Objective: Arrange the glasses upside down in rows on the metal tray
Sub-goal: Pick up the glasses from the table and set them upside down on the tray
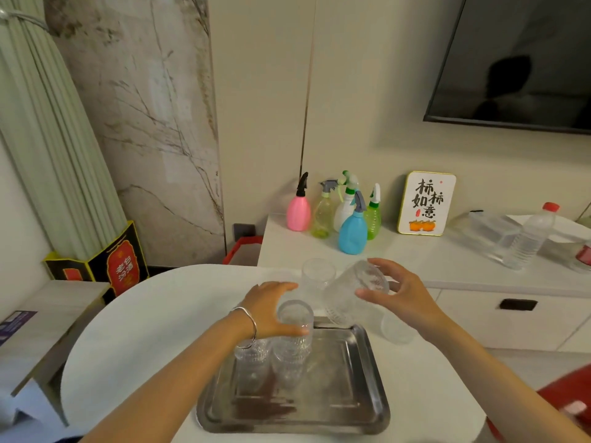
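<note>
Metal tray [367, 407] nearest, left hand [271, 310] gripping upturned glass [292, 343], right hand [403, 295] holding tilted glass [355, 295]

My glasses [292, 343] are clear with bumpy dots. The tray [367, 407] is shiny silver. One spray bottle [298, 212] is pink, one [352, 233] blue.

Five spray bottles clustered on white cabinet [415, 251]: pink [298, 212], yellow-green [323, 215], white [344, 209], blue [352, 230], green [373, 217]. Beside them, calligraphy plaque [426, 203]; farther right, red-capped water bottle [531, 238]. Wall-mounted dark screen [518, 62].
</note>
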A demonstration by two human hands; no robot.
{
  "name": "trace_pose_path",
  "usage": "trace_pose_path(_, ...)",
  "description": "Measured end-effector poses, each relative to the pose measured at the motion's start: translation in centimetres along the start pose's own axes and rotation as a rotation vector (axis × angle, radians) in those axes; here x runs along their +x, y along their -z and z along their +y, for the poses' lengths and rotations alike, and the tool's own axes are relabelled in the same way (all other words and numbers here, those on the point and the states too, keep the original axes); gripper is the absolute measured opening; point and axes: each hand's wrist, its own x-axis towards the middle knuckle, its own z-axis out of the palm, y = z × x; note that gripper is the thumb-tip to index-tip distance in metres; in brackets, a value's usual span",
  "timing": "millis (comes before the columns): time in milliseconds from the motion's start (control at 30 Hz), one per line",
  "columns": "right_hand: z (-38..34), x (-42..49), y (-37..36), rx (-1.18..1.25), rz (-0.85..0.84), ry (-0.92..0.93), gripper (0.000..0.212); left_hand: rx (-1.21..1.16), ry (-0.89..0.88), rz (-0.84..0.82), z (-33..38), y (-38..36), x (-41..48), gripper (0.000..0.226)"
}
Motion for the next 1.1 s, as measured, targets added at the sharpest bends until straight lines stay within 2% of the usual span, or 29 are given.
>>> trace_pose_path(67, 1.1, 0.0, -0.7, -0.15, -0.036, 0.018, 0.072, 0.11, 0.011, -0.052, -0.8, -0.8, -0.1, 0.099)
trace_pose_path(167, 2.9, -0.3, -2.2, -0.249, -0.104, 0.016, 0.077, 0.14, 0.02, -0.02, -1.4, -1.6, 0.0, 0.09)
trace_pose_path(500, 5.9, 0.0, -5.3, -0.266, -0.154, 0.031, 0.075, 0.138, 0.008, 0.036, -1.9, -2.1, 0.3, 0.083)
trace_pose_path(1100, 5.7, 0.6, -5.8, -0.291, -0.218, 0.027, 0.072, 0.128, 0.022, 0.03, -1.9, -2.2, 0.4, 0.08)
